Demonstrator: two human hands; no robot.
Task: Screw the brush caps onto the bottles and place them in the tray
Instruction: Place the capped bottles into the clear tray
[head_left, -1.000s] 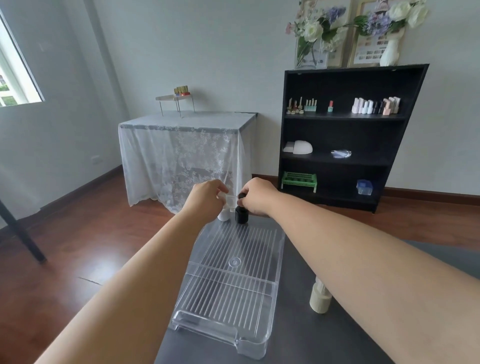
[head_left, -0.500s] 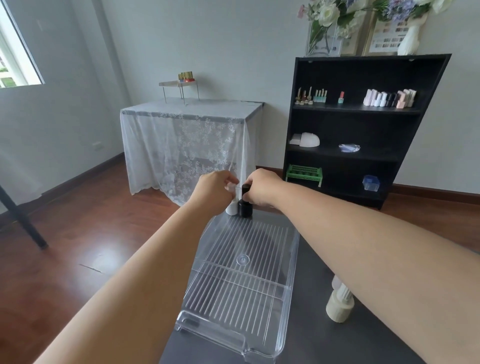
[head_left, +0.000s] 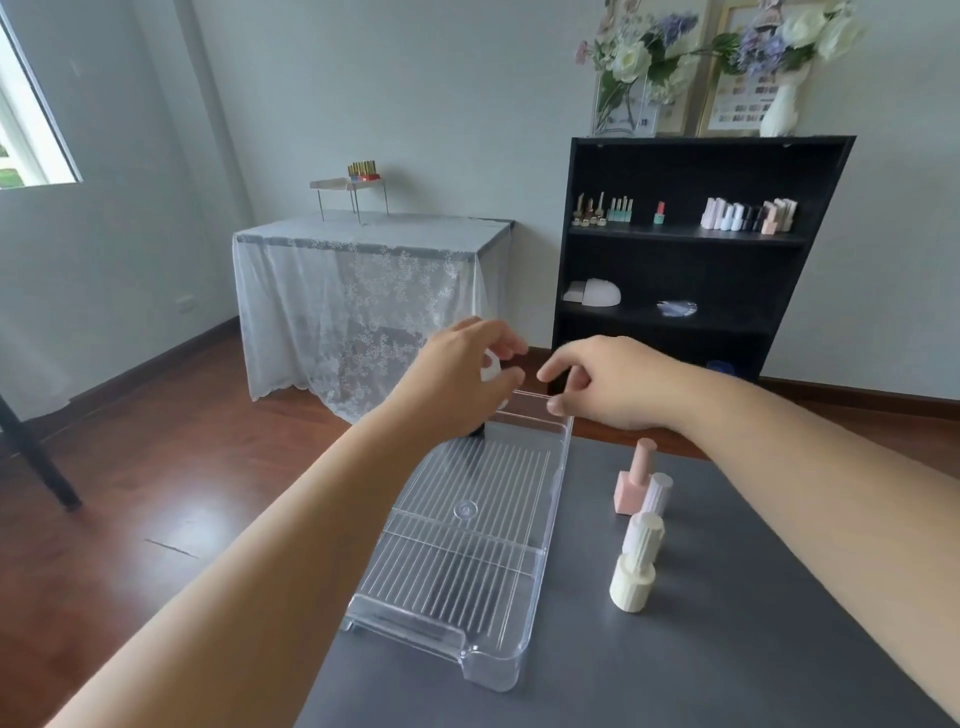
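Dark grey bench (head_left: 727, 649) is seen nearest, carrying a clear ribbed tray (head_left: 457, 551) whose long axis runs away from the person. Just right of it, four upright bottles are lined up: cream bottle (head_left: 631, 582), two pale ribbed ones, then pink bottle (head_left: 635, 483). Farther off, over the tray's far end, the left hand (head_left: 457, 384) is closed on a white bottle (head_left: 126, 370); the right hand (head_left: 608, 382) is held loosely open, empty. The remaining bottles are judged nearer the right hand.
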